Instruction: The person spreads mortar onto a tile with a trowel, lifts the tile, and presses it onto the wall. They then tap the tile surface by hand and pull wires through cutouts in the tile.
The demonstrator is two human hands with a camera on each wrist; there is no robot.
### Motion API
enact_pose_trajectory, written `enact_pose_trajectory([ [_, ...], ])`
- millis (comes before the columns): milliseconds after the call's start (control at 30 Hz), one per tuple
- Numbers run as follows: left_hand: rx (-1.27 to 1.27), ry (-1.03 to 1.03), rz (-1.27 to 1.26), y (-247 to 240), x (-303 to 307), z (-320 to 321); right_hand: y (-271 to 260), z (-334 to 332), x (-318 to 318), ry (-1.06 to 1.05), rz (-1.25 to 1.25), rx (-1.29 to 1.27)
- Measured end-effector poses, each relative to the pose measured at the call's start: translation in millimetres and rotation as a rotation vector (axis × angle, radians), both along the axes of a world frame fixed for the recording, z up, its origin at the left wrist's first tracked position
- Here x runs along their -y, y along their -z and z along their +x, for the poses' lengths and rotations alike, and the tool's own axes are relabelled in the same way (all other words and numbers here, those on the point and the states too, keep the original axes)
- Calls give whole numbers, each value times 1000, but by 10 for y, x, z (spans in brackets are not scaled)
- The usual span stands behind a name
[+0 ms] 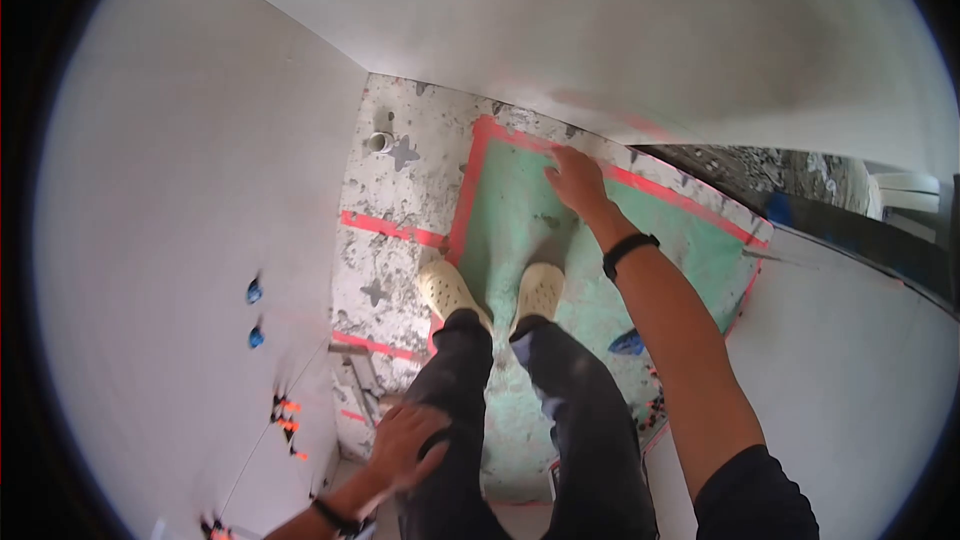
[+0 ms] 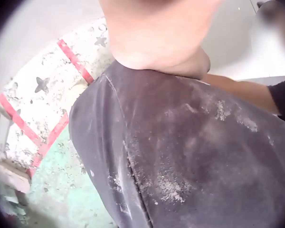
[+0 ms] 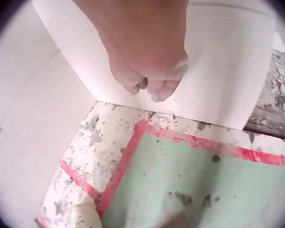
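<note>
No readable text or numbers

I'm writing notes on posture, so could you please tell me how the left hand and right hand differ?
The left hand is at the dark trousers, while the right hand reaches out near the red border. The left arm is mostly out of view; the right arm shows past the elbow. Both wrists wear dark bands.

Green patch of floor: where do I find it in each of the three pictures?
Head view: the green patch is in the middle.
Left wrist view: lower left, beside the trouser leg.
Right wrist view: bottom, centre to right.
Shared landmark: the red stripe along its edge.
</note>
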State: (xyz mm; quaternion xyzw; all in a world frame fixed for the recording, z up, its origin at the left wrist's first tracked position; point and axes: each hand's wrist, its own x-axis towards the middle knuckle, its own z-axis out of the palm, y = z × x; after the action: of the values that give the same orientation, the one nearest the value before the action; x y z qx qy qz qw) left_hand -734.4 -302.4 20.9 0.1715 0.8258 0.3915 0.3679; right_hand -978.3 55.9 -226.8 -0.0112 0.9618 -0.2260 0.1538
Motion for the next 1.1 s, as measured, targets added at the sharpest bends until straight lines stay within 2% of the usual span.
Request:
enact_pose_trajectory([
  [167, -141, -250, 18, 223, 341, -378, 1630, -782, 245, -89, 105, -152],
  [233, -119, -290, 10, 257, 381, -485, 2042, -966, 276, -137, 225, -195],
  [300, -184, -304, -74, 273, 359, -578, 2249, -1034, 280, -149, 240, -203],
  [467, -208, -378, -58, 294, 310, -641, 2373, -1112, 235, -189, 242, -203],
  [767, -183, -388, -69, 180, 159, -728, 2171, -1043, 169, -119, 172, -426],
  [833, -173, -394, -59, 179, 145, -742, 2084, -1071, 207, -11, 146, -20],
  [867, -172, -392, -52, 184, 136, -759, 2047, -1075, 202, -7, 148, -20],
  [933, -168, -389, -45, 206, 138, -750, 2054, -1065, 191, -12, -10, -28],
  [1100, -189, -380, -17, 249, 167, -712, 2257, -1034, 129, -160, 18, -134],
])
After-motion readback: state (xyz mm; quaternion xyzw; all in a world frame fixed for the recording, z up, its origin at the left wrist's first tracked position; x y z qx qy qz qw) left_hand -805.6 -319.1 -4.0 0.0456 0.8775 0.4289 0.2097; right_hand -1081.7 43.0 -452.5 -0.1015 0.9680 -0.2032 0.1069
